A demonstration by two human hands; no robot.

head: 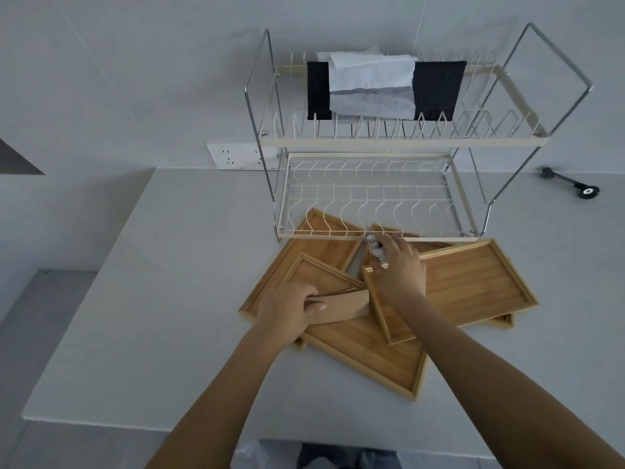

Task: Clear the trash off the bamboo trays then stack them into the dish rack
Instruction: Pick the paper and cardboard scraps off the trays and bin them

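Two bare forearms reaching from the lower frame over a pale grey bench (142, 299), set against a plain white wall. Left hand (287, 311) closed in a grip on a folded strip of brown cardboard (341, 308), lying across the pile of bamboo trays (473, 282). Right hand (400, 265) further in, grip pinched on a crumpled wad of foil-like trash (374, 248), just at the front edge of the dish rack (378, 184). Trays heaped unevenly and overlapping at the bench's middle, several at angles, one narrow tray (389, 313) tilted over the larger ones, the far corners tucked under the rack's lower tier. Two-tier wire rack, cream-coloured with chrome side frames, standing at the back of the bench against the wall; lower tier bare of dishes, upper tier draped with a black cloth (439, 89) and a sheet of white paper (372, 82) over it. White wall socket (236, 157) just left of the rack, at bench level. Small black tool with a round end (571, 184) lying well apart on the far right of the bench. Grey floor visible beyond the left edge.
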